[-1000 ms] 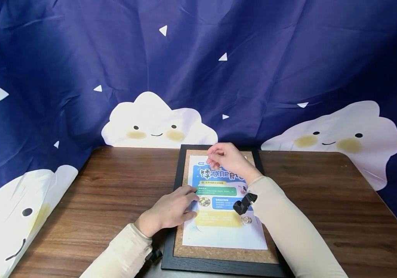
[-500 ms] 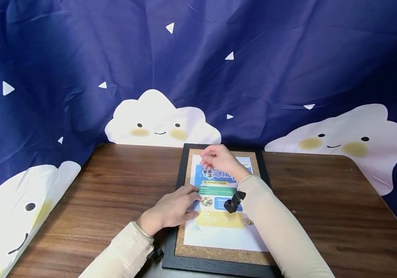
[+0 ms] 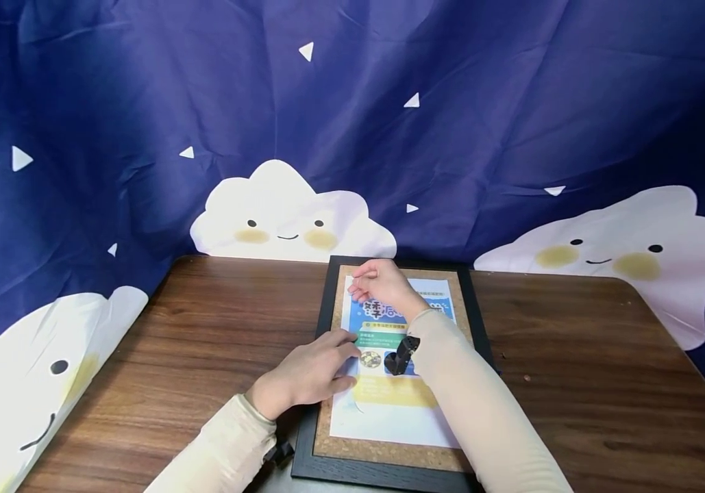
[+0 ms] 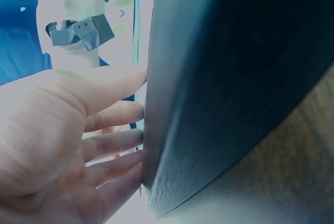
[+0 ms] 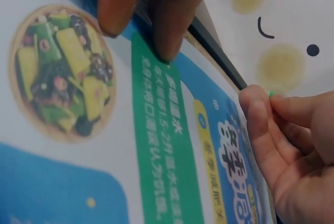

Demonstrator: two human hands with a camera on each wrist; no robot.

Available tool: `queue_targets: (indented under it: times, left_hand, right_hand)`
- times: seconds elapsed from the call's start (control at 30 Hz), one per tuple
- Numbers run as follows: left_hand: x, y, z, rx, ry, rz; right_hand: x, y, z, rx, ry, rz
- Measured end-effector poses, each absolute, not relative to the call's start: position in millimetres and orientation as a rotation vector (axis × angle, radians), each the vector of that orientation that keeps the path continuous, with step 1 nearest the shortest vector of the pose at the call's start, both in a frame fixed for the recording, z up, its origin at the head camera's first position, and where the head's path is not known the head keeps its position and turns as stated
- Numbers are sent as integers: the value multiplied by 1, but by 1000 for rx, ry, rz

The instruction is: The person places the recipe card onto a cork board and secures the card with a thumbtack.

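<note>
On the wooden table (image 3: 241, 308), press the poster (image 3: 383, 392) flat with the left hand (image 3: 312, 373) — fingers loosely spread — while the right hand (image 3: 387, 284) pinches the tiny green object (image 5: 272, 94).

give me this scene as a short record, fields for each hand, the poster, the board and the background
left hand: fingertips on the left side of the printed poster; hand at
right hand: held over the poster's upper left corner area, pinching a small green thing, too small to identify
poster: lies on the cork board
board: cork in a black frame, on a wooden table
background: dark blue cloth with smiling white clouds
</note>
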State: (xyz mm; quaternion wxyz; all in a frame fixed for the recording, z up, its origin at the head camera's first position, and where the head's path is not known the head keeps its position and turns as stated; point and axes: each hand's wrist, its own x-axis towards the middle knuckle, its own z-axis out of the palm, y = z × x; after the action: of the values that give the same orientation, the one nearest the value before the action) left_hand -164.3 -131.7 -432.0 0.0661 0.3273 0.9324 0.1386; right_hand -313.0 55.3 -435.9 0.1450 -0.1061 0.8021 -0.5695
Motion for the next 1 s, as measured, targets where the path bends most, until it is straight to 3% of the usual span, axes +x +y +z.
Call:
queue_targets:
  times: [1.0]
  left_hand:
    - [-164,-130,-431,980,2800,401]
  right_hand:
    - [-330,29,-437,32,2308,-1647]
